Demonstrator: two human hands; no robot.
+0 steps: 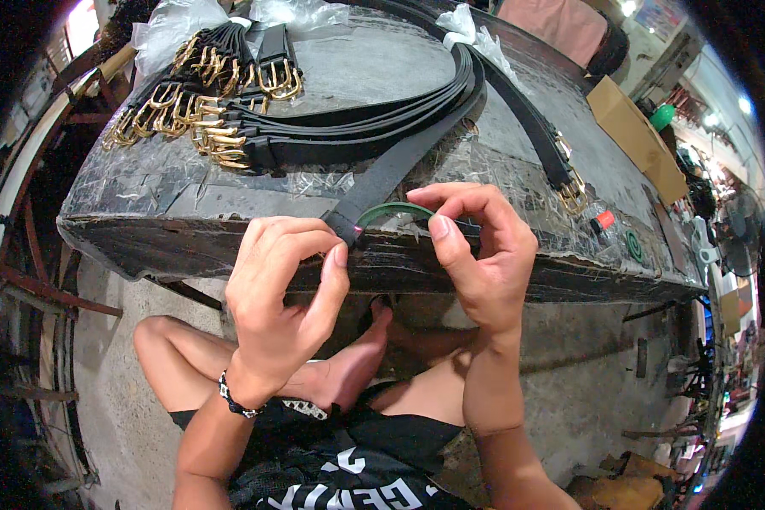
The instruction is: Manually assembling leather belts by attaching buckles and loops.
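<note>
In front of me, at the table's near edge, my left hand (282, 285) pinches the end of a black belt strap (381, 177). A thin green strip (393, 206) arches from that strap end to my right hand (489, 255), whose thumb and forefinger are closed on it. A small pinkish spot shows where strip and strap meet; I cannot make out what it is. Behind my hands lies a bundle of black belts (340, 136) with gold buckles stacked at its left end. The pinched strap runs back under the bend of this bundle.
More gold-buckled belts (221, 59) lie at the table's back left beside clear plastic wrap (178, 34). One belt end with a gold buckle (573, 194) rests on the right, near a red cap-like piece (603, 221) and a green coil (634, 246). A cardboard box (637, 140) stands farther right.
</note>
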